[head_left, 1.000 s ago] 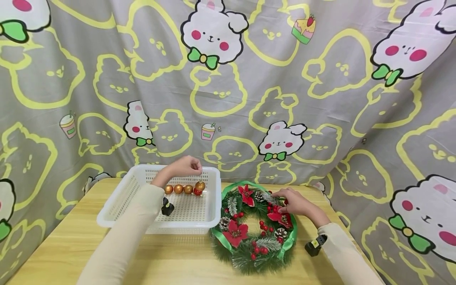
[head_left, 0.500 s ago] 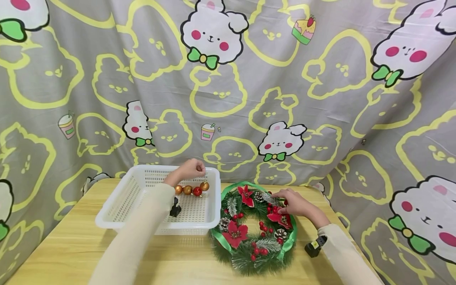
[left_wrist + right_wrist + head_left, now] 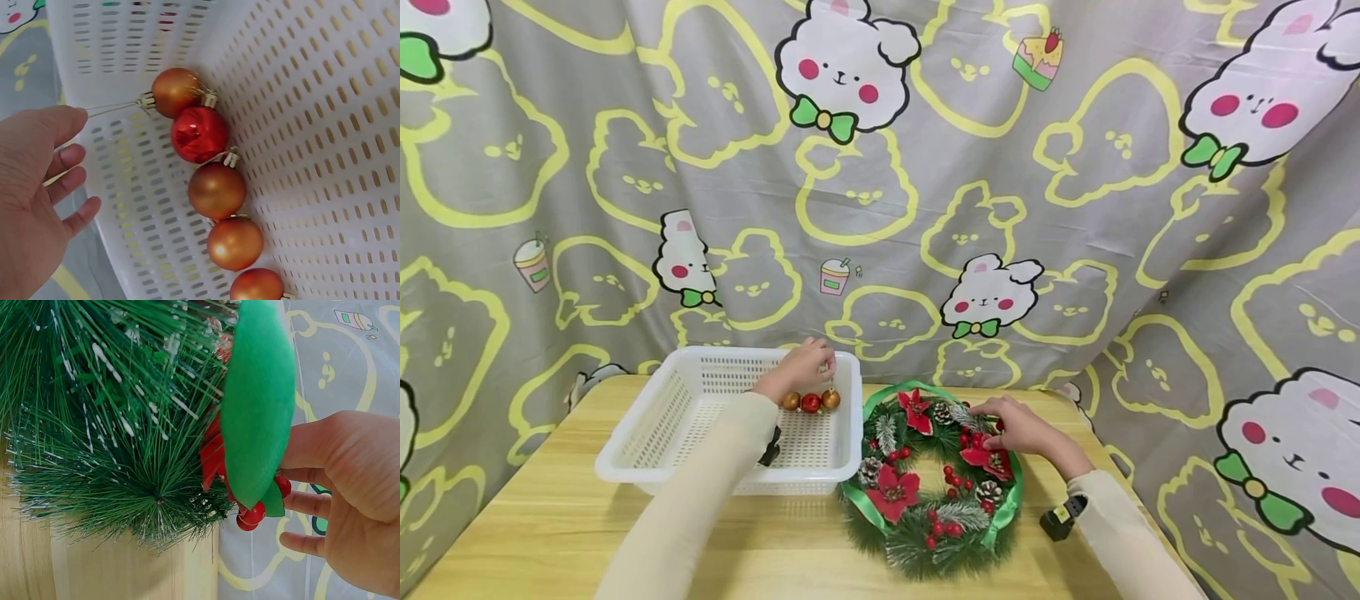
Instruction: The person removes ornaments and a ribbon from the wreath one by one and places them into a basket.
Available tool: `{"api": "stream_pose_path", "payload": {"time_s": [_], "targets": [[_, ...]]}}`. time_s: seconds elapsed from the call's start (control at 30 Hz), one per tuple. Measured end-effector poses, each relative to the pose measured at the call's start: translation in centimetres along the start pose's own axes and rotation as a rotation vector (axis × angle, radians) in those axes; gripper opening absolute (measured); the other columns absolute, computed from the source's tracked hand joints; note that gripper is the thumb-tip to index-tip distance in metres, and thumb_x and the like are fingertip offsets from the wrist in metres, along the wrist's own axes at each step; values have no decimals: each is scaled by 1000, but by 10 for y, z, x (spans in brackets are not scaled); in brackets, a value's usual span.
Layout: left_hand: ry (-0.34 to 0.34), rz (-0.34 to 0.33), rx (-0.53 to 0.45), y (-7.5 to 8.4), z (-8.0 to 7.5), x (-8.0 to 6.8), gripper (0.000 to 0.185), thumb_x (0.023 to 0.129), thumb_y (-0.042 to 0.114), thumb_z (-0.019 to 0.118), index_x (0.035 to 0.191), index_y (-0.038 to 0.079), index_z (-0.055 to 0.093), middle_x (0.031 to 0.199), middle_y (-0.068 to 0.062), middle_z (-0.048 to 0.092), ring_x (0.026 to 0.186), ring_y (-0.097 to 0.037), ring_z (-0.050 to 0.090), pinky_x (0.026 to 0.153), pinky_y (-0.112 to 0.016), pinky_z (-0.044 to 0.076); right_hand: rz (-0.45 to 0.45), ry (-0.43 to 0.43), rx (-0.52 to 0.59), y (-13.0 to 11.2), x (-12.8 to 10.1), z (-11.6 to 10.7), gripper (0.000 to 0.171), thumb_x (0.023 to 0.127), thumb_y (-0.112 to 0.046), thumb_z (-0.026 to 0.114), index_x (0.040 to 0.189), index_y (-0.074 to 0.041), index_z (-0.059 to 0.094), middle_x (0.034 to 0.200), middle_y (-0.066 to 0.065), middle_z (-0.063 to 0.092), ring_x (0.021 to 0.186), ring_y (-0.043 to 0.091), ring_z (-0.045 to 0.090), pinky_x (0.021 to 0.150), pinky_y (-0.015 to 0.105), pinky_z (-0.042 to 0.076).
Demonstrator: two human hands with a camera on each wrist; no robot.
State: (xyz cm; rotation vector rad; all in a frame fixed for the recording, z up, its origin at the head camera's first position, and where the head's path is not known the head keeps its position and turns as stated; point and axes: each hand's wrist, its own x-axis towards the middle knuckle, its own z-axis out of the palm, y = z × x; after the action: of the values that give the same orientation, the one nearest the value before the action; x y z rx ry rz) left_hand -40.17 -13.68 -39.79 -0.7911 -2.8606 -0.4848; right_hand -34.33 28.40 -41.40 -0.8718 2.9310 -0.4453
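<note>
In the head view my left hand (image 3: pixel 805 367) is over the right back part of a white plastic basket (image 3: pixel 730 474). Its thumb and fingers pinch the thin string of a matte gold Christmas bauble (image 3: pixel 176 92), which is stretched taut in the left wrist view. This bauble lies against or close to a shiny red bauble (image 3: pixel 200 134), with more gold baubles (image 3: pixel 217 190) in a row. My right hand (image 3: pixel 1018 423) holds the right back side of a green Christmas wreath (image 3: pixel 925 550), thumb by a red poinsettia (image 3: pixel 987 457). Ribbon and berries partly hide its fingertips in the right wrist view.
Both basket and wreath are on a light wooden table (image 3: pixel 760 542), the wreath just right of the basket. A grey patterned curtain (image 3: pixel 880 317) hangs behind the table and at its sides. Pinecones, red berries and green ribbon (image 3: pixel 1003 521) decorate the wreath.
My left hand has moved right, and the pinched bauble has shifted from over the red bauble to its right side, slightly lower. The right hand stays on the wreath.
</note>
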Motion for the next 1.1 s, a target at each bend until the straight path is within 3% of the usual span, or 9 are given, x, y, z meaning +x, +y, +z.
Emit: {"api": "stream_pose_path", "payload": {"time_s": [0.3,0.6,0.77,1.1], "targets": [[54,32,90,-6,9,-1,14,99,7,57,86,10,61,93,-5,49,88,-23,39,74,-36,36,5,-4,-1,0,1,-1,53,85,-15,82,135,-10,66,128,15,65,116,38,56,93,57,49],[-5,-9,117,-12,14,0,7,92,11,69,86,12,72,103,-7,60,100,-27,49,89,-48,46,4,-2,-6,1,1,0,53,85,-16,83,134,-11,66,128,13,65,116,38,56,93,57,48],[-27,-16,130,-11,16,0,5,88,11,75,84,12,77,98,-5,72,104,-31,59,100,-58,45,2,1,-10,2,0,2,53,84,-16,83,134,-11,66,128,13,66,116,37,56,94,58,47],[-82,19,170,-7,22,2,9,87,10,75,79,15,76,90,0,75,93,-25,64,86,-48,53,-3,5,-17,5,2,2,52,85,-16,83,134,-10,66,130,15,65,116,38,56,94,57,48]]}}
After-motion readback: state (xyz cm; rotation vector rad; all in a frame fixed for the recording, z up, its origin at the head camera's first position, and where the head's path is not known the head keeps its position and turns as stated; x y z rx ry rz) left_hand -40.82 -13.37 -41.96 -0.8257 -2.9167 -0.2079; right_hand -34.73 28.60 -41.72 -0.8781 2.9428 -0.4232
